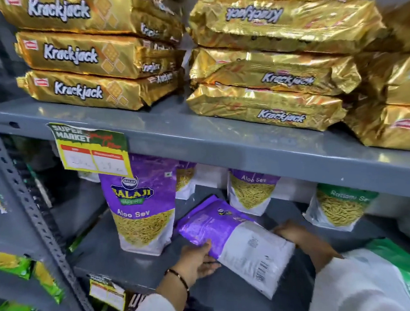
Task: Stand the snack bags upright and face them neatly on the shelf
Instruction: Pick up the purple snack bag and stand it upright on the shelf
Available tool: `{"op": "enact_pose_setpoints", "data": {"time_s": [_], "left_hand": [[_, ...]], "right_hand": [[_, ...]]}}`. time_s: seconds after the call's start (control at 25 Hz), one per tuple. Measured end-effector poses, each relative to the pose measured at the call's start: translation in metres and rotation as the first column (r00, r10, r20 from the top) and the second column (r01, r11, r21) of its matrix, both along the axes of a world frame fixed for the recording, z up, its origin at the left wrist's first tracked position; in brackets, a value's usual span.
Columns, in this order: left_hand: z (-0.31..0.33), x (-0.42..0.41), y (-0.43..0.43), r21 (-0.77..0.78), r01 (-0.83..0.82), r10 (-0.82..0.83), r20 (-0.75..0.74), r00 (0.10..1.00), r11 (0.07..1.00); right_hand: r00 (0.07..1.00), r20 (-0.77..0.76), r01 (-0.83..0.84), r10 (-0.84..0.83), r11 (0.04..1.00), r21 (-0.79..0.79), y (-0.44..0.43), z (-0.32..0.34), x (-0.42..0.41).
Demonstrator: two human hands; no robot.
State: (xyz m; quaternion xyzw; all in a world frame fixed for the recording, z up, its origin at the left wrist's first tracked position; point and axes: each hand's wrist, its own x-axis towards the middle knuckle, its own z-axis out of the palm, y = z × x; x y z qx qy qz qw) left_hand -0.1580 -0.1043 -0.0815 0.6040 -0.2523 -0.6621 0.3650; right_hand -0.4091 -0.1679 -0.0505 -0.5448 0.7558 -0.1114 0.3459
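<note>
A purple and white Aloo Sev bag (231, 236) lies tilted, back side up with its barcode showing, on the grey lower shelf (104, 254). My left hand (197, 261) grips its left edge and my right hand (299, 238) holds its right side, partly hidden behind the bag. To the left a purple Aloo Sev bag (142, 208) stands upright, front facing out. Farther back stand another Aloo Sev bag (252, 191) and a green Ratlami Sev bag (338, 206).
The upper shelf (197, 136) carries stacks of gold Krackjack packs (90, 56), with a yellow price tag (92, 148) hanging from its edge. A green and white bag (406, 270) rests over my right arm. Green packs (12, 263) sit on the left rack.
</note>
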Motion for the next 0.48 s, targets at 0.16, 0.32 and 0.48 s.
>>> {"op": "enact_pose_setpoints", "data": {"time_s": [0.16,0.32,0.48], "left_hand": [[0.003,-0.016,0.000,-0.073,-0.234,0.233,-0.015,0.972,0.970],[0.016,-0.024,0.005,-0.195,-0.261,0.260,-0.029,0.965,0.946],[0.041,-0.022,0.008,-0.369,-0.170,0.158,-0.063,0.985,0.914]], "right_hand": [[0.995,0.095,-0.033,0.034,0.999,-0.008,0.012,0.000,0.003],[0.969,0.237,0.085,-0.068,0.994,-0.062,0.030,-0.003,-0.002],[0.860,0.457,0.303,-0.227,0.948,-0.100,0.064,-0.006,-0.009]]}}
